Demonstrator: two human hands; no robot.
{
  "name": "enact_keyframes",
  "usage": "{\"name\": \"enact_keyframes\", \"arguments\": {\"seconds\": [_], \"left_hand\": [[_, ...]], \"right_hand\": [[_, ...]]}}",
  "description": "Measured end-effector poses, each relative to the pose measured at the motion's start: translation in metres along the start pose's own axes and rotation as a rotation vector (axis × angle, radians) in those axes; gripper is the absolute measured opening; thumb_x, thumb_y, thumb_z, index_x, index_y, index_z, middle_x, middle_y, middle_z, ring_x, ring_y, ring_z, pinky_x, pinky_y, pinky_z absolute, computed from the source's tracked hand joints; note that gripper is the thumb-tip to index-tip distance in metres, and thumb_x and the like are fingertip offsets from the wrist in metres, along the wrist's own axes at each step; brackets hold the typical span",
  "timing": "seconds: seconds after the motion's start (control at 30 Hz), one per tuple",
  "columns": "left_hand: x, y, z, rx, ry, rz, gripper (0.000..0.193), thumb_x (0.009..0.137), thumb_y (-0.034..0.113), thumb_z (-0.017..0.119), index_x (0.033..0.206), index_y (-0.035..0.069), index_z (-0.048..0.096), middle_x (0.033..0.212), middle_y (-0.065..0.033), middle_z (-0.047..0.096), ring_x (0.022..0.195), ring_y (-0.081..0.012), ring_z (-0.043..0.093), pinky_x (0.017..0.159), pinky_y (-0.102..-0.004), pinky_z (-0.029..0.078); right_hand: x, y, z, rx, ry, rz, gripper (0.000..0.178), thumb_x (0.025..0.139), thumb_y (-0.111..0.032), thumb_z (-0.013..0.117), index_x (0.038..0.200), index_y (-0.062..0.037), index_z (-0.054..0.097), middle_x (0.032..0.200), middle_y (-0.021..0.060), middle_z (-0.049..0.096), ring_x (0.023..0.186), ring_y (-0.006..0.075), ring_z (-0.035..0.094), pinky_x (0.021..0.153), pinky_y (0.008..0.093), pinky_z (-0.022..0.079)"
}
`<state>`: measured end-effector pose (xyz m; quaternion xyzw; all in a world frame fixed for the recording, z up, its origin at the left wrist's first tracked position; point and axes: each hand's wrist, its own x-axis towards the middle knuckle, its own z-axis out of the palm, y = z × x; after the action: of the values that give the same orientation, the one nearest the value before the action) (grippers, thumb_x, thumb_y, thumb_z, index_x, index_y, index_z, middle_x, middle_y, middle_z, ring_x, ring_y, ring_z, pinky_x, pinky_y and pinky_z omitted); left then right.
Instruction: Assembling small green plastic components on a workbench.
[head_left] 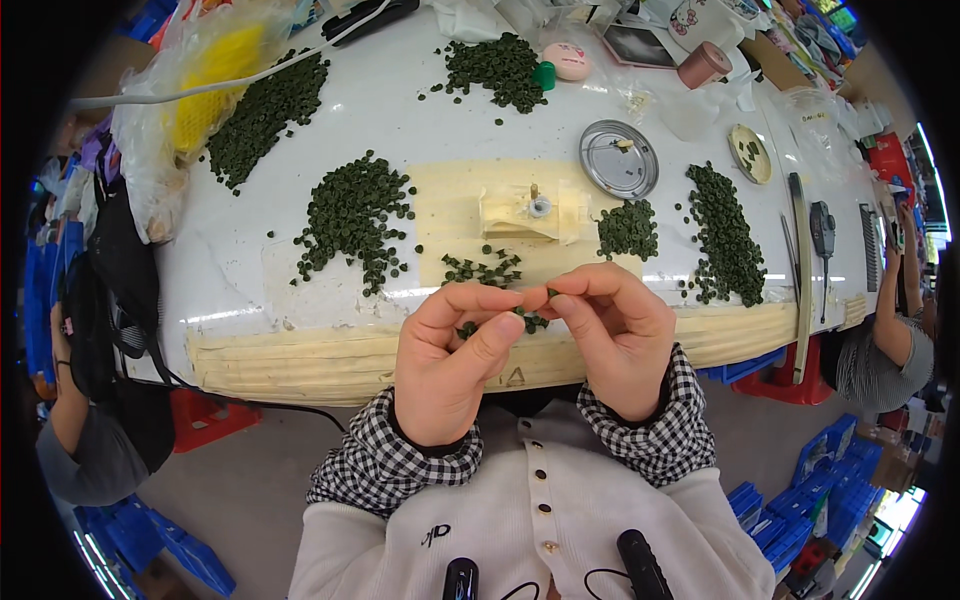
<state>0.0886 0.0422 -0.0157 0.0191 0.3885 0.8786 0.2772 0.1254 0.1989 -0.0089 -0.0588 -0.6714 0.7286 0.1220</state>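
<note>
My left hand (445,355) is closed in a pinch over the table's near edge, with a bit of dark green at its fingertips. Close beside it, my right hand (625,340) pinches a small dark green piece (553,293) between thumb and forefinger. The fingertips of both hands nearly meet. Just beyond and below them lies a loose group of similar green pieces (485,268), some partly hidden by my fingers. Past these stands a small block wrapped in yellowish tape (520,215), with a small metal knob (540,206) on it.
Heaps of small green pieces lie left (350,220) and right (725,240). A round metal lid (619,160) and a pale dish (749,154) sit at the right. A screwdriver (823,235) lies near the right edge. Other people work at both sides.
</note>
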Motion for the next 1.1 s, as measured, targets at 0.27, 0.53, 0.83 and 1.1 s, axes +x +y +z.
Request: {"name": "enact_keyframes", "arguments": {"seconds": [0.27, 0.53, 0.83, 1.1], "left_hand": [[-0.0002, -0.0032, 0.0011, 0.020, 0.060, -0.034, 0.017, 0.085, 0.000, 0.064, 0.102, 0.001, 0.064, 0.096, -0.0085, 0.068, 0.065, -0.0011, 0.052, 0.051, -0.0135, 0.037], [-0.0008, -0.0070, -0.0016, 0.043, 0.083, -0.008, 0.015, 0.083, -0.002, 0.066, 0.097, 0.001, 0.066, 0.091, -0.0045, 0.067, 0.065, -0.0011, 0.053, 0.052, -0.0135, 0.038], [-0.0007, -0.0103, 0.0007, -0.015, 0.085, 0.020, 0.015, 0.082, -0.005, 0.066, 0.096, 0.001, 0.066, 0.089, -0.0045, 0.067, 0.061, -0.0009, 0.050, 0.050, -0.0146, 0.036], [-0.0007, -0.0094, 0.0046, 0.062, 0.130, 0.071, 0.015, 0.081, -0.005, 0.067, 0.094, 0.001, 0.067, 0.087, -0.0038, 0.065, 0.066, -0.0023, 0.052, 0.054, -0.0143, 0.038]], "right_hand": [[0.0026, 0.0010, -0.0014, -0.249, -0.025, -0.311, 0.013, 0.078, 0.006, 0.066, 0.090, 0.0019, 0.064, 0.087, 0.0118, 0.066, 0.076, 0.0194, 0.063, 0.068, 0.0269, 0.050], [0.0015, -0.0006, -0.0001, -0.289, -0.047, -0.327, 0.015, 0.076, 0.007, 0.067, 0.090, 0.0011, 0.065, 0.086, 0.0119, 0.066, 0.077, 0.0204, 0.063, 0.068, 0.0276, 0.050], [-0.0032, 0.0009, 0.0022, -0.162, -0.034, -0.215, 0.016, 0.077, 0.008, 0.067, 0.091, 0.0028, 0.065, 0.088, 0.0127, 0.065, 0.079, 0.0194, 0.063, 0.071, 0.0275, 0.050], [-0.0029, -0.0008, 0.0003, -0.331, -0.061, -0.340, 0.018, 0.076, 0.008, 0.066, 0.094, 0.0027, 0.065, 0.092, 0.0141, 0.066, 0.081, 0.0201, 0.064, 0.071, 0.0275, 0.051]]}}
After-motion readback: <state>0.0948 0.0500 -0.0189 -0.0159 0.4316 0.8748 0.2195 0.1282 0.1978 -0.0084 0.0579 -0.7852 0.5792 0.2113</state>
